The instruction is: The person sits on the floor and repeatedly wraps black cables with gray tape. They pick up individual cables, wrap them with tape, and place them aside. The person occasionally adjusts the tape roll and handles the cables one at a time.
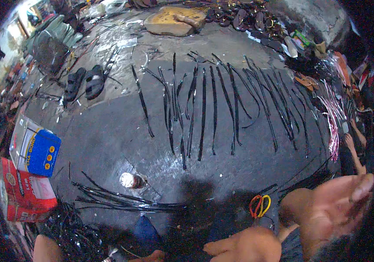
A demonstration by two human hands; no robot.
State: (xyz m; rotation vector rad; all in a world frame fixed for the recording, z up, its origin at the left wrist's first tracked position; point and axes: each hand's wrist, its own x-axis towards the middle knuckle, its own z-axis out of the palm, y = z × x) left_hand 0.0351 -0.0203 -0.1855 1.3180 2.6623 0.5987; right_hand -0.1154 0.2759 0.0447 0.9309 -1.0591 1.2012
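The dark floor (99,135) carries the whole layout, and across its middle the black strips (203,113) lie spread in an uneven row, most running away from the person. A bundle (125,203) of similar strips lies crosswise nearer, right of the red box (25,196). I judge the step in hand as laying out strips — partly done, the bundle perhaps waiting its turn. The right hand (246,245) and left hand (152,256) are cut off at the lower edge, so I cannot tell whether their fingers are clenched, released or grasping a strip. Next probably calls for parting one strip from its neighbours — the scissors (261,209) lie just beyond the right hand.
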